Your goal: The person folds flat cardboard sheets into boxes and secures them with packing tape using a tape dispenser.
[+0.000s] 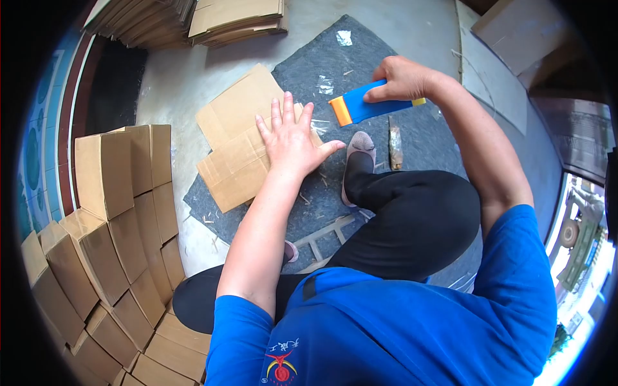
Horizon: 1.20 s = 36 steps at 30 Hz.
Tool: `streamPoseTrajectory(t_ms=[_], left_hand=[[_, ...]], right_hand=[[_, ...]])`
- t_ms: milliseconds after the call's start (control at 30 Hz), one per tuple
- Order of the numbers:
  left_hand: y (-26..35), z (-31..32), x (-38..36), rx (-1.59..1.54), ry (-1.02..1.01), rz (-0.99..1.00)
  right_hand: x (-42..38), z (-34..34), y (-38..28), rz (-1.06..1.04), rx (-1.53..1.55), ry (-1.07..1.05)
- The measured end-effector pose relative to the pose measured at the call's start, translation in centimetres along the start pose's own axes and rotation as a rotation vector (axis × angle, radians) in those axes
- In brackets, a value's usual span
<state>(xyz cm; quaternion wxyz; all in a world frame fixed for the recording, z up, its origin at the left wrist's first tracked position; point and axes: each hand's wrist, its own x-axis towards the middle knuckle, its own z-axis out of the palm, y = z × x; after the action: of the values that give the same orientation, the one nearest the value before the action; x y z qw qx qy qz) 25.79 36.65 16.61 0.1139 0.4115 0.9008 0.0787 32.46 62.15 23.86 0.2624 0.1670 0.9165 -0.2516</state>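
Observation:
Fingers spread wide, my left hand (291, 143) lies over a brown cardboard box (235, 168), pressed flat-looking with its flaps sticking out to the upper left. My right hand (403, 78) is wrapped around a blue tape dispenser (368, 105) with an orange front end, held above the dark mat to the right of the box. A small bit of yellow shows at the dispenser's rear. The underside of the box is hidden.
Closed cardboard boxes (122, 238) are stacked at the left. Flattened cardboard sheets (238, 19) lie in piles at the top. My shoe (360, 161) rests on the dark mat (347, 51), beside a worn knife-like tool (394, 147) and scattered scraps.

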Motion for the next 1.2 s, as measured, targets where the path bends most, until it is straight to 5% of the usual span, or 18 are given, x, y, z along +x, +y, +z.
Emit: streamPoseTrajectory(t_ms=[667, 933, 1100, 1200], left_hand=[[-0.9, -0.2, 1.0, -0.066, -0.113, -0.052], [-1.9, 0.1, 0.4, -0.119, -0.093, 0.027], [-4.8, 2.1, 0.3, -0.426, 0.039, 0.134], [-5.0, 2.2, 0.1, -0.520, 0.090, 0.146]], right_hand=[[1.5, 2.0, -0.1, -0.030, -0.126, 0.019], [0.8, 5.0, -7.6, -0.033, -0.219, 0.082], [0.6, 7.8, -9.6, -0.173, -0.319, 0.121], [2.5, 10.8, -8.3, -0.059, -0.301, -0.008]])
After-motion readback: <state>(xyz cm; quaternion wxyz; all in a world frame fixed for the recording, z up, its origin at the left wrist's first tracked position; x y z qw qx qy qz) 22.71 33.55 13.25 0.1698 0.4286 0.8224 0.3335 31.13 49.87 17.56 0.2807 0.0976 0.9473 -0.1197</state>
